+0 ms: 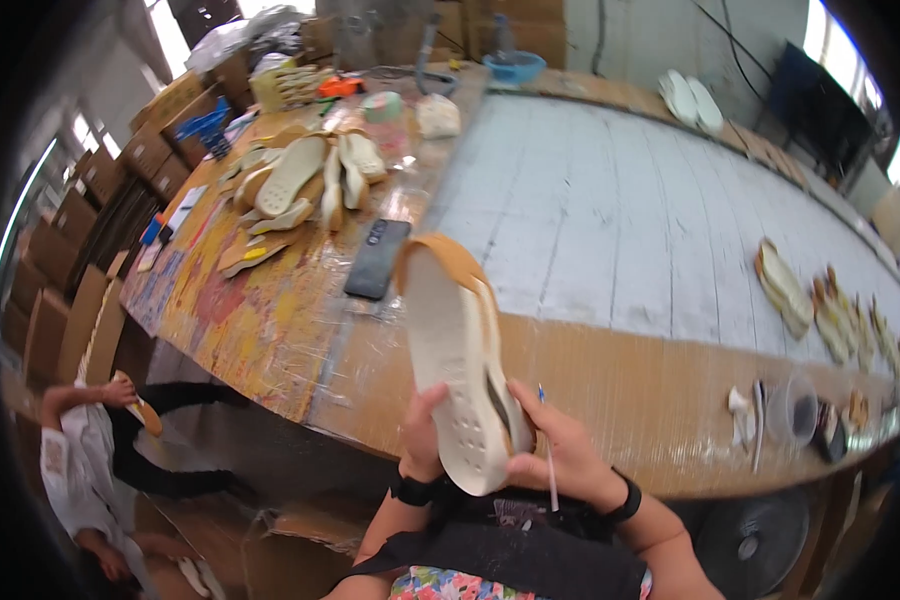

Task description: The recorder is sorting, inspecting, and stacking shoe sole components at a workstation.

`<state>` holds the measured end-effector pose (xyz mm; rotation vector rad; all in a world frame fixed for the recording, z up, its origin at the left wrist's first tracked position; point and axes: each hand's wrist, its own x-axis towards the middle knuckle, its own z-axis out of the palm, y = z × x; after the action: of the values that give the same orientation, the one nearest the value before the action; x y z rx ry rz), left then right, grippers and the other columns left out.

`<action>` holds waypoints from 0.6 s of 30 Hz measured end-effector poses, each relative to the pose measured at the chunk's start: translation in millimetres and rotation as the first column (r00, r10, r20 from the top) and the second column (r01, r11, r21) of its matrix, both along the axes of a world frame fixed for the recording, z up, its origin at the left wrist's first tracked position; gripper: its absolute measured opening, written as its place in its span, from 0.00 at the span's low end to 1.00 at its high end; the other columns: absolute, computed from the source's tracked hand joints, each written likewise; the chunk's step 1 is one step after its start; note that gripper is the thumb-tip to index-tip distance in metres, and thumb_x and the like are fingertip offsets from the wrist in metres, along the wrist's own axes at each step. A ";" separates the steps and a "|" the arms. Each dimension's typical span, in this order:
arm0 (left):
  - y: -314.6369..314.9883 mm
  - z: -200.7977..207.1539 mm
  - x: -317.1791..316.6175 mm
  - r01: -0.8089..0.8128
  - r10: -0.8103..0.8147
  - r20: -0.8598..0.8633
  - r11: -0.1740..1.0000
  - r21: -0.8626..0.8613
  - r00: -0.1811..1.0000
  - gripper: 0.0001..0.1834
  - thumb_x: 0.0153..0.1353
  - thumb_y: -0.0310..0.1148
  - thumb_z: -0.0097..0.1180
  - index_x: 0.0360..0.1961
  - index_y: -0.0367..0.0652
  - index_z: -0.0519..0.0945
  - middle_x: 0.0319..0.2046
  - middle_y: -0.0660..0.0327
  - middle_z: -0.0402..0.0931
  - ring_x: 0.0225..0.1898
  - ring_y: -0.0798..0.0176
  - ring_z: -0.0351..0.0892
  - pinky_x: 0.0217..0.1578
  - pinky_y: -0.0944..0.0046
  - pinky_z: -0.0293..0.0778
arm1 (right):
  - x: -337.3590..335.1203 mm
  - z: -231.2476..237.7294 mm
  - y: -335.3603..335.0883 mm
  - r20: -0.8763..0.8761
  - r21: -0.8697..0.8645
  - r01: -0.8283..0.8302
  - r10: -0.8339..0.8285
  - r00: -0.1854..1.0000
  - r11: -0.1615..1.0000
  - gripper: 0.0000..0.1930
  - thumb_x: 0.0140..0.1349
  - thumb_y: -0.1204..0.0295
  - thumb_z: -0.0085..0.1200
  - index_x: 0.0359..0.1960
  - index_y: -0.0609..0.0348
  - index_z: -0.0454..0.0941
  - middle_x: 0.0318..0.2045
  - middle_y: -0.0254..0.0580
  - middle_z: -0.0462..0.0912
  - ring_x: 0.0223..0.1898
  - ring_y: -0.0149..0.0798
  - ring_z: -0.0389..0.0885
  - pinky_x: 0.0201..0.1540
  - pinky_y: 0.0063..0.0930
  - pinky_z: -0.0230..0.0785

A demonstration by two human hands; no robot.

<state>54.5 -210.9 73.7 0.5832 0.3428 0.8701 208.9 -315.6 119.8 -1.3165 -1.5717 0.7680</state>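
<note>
A cream shoe sole with a tan rim and small holes at its near end stands tilted up over the table's front edge. My left hand is closed on its left side near the holed end. On the other side my right hand grips the same end, thumb and fingers against the edge. A slim pale stick with a blue tip also sits in my right hand; whether it is a pen or a brush I cannot tell. Just beyond the sole lies a dark phone.
A pile of cream and tan soles covers the back left of the table. More soles stand at the right, near a clear plastic cup. A blue bowl is at the back. Another person holds a sole at the left.
</note>
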 end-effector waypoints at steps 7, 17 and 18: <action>1.0 -21.4 -20.9 -0.169 0.255 -0.236 0.928 0.333 0.938 0.39 0.59 0.28 0.42 0.64 0.44 0.33 0.62 0.55 0.45 0.59 0.62 0.53 0.57 0.67 0.53 | -11.4 -34.0 44.6 -0.630 -0.384 -0.319 0.007 0.777 0.867 0.36 0.52 0.74 0.54 0.60 0.67 0.48 0.54 0.48 0.65 0.53 0.36 0.66 0.53 0.25 0.61; 17.7 -88.2 -78.3 -0.220 0.776 -0.500 0.604 0.766 0.384 0.06 0.53 0.28 0.55 0.32 0.39 0.76 0.29 0.57 0.75 0.26 0.65 0.74 0.26 0.69 0.68 | -52.0 23.4 231.9 -0.866 -0.239 -0.685 0.169 0.471 0.688 0.24 0.52 0.76 0.49 0.52 0.67 0.62 0.46 0.44 0.74 0.45 0.35 0.75 0.49 0.27 0.67; 18.1 -85.6 -71.4 -0.173 0.812 -0.444 0.533 0.828 0.378 0.04 0.50 0.27 0.57 0.28 0.39 0.77 0.25 0.58 0.75 0.24 0.62 0.73 0.25 0.67 0.68 | -61.6 46.3 271.6 -0.845 -0.148 -0.691 0.274 0.460 0.707 0.24 0.56 0.69 0.49 0.53 0.66 0.61 0.47 0.43 0.73 0.46 0.36 0.74 0.51 0.28 0.65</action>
<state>-16.9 -192.8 -11.9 1.6798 1.1775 1.3652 147.3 -44.1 166.1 -0.5702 -1.0191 1.9368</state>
